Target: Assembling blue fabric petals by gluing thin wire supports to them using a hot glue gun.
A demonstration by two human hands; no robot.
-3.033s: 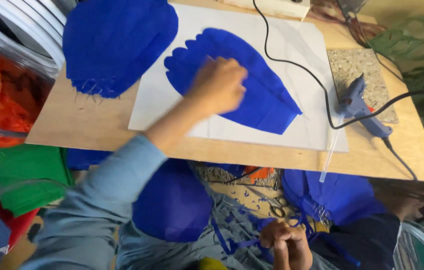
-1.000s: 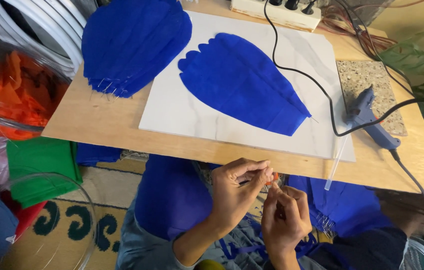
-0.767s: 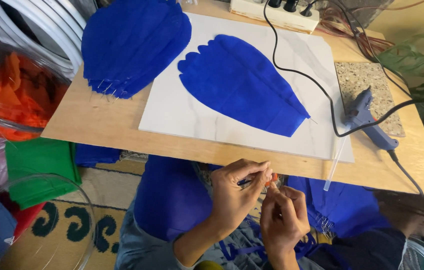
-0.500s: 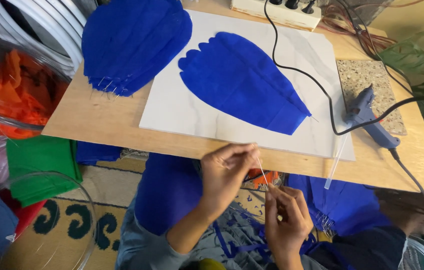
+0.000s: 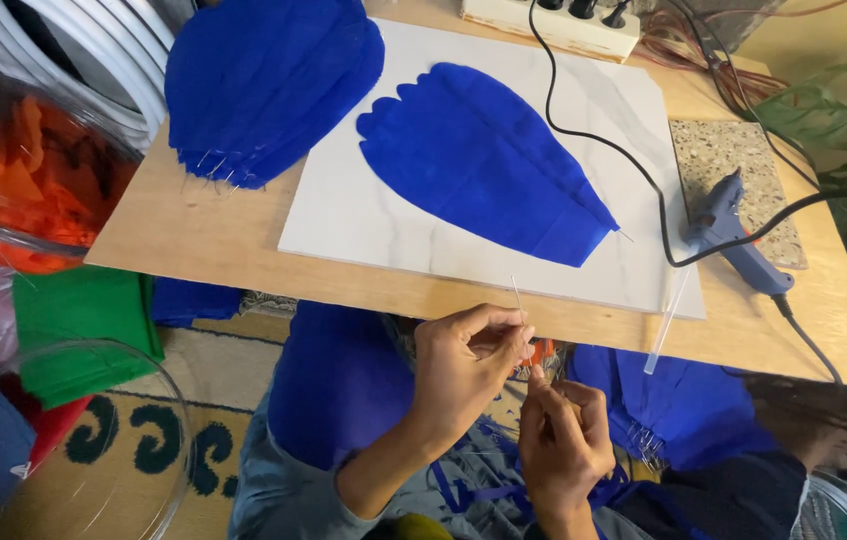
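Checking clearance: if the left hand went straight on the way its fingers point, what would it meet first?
Probably the near edge of the light wooden board, just beyond the left hand and its thin clear stick; depth unclear.

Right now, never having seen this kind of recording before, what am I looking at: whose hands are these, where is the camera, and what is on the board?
There is one camera, worn on a person's head and looking down, so the two bare hands at the bottom are that person's own. The left hand and the right hand meet just in front of the board's near edge, pinching a thin clear stick between their fingertips. On the light wooden board lies a white marbled sheet carrying a flat blue fan-shaped paper piece. A stack of similar blue paper pieces lies at the board's far left. To the right, a blue glue gun with a black cable rests partly on a speckled stone tile. A white power strip sits at the far edge.
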